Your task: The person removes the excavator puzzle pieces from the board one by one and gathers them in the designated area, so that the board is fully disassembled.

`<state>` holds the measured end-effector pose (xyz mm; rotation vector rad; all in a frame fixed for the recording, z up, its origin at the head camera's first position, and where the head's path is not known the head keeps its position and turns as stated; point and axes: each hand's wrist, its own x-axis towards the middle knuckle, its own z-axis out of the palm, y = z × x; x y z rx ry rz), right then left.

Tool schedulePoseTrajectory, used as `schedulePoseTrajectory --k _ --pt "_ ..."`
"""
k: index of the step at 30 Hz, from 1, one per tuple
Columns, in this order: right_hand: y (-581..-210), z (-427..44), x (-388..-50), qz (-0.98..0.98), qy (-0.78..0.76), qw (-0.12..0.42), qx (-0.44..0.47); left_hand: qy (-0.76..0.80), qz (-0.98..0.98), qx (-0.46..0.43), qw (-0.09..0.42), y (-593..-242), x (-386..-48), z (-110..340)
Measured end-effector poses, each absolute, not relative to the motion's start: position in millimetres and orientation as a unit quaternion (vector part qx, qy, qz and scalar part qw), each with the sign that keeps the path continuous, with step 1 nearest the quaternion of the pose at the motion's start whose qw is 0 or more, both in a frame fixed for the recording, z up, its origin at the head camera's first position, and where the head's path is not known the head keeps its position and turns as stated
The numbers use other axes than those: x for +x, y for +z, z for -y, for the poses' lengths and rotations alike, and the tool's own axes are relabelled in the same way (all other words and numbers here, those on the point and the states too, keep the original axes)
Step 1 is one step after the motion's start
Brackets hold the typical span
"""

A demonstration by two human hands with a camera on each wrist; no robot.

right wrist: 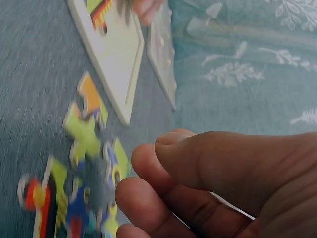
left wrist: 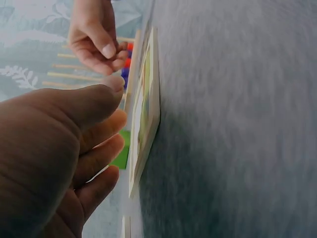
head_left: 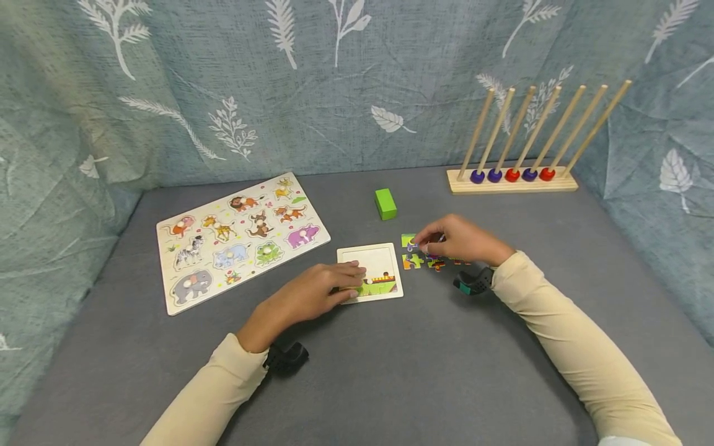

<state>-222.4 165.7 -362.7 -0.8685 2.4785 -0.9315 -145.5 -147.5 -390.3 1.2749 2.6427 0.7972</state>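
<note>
A small wooden jigsaw tray [head_left: 370,251] lies on the table, with a few joined pieces [head_left: 382,286] along its lower part. My left hand [head_left: 326,288] is over the tray's left side, fingers extended and loosely spread. Loose jigsaw pieces [head_left: 413,262] lie right of the tray; in the right wrist view a green-and-orange piece [right wrist: 84,131] is nearest it. Just above them is my right hand [head_left: 460,238], thumb [right wrist: 198,156] close to the index finger, fingers loosely bent. No piece shows between thumb and finger in the right wrist view. Part of the pieces is hidden under that hand.
A green block [head_left: 385,204] stands behind the tray. An animal peg puzzle board [head_left: 245,275] lies at the left. At the back right, a wooden rack [head_left: 513,186] has upright rods with blue and red beads. A patterned curtain [head_left: 346,105] hangs behind the table.
</note>
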Motion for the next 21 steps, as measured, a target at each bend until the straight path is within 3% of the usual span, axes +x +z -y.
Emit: schedulePoseTrajectory --k 9,21 --pt "-361.8 -141.0 -217.7 -0.861 -0.339 0.189 -0.330 0.273 -0.873 0.402 0.044 -390.4 -149.2 161.7" --pt "-363.9 -109.0 -209.2 -0.813 -0.383 0.216 -0.381 0.269 -0.892 0.354 0.080 -391.1 -150.1 164.7"
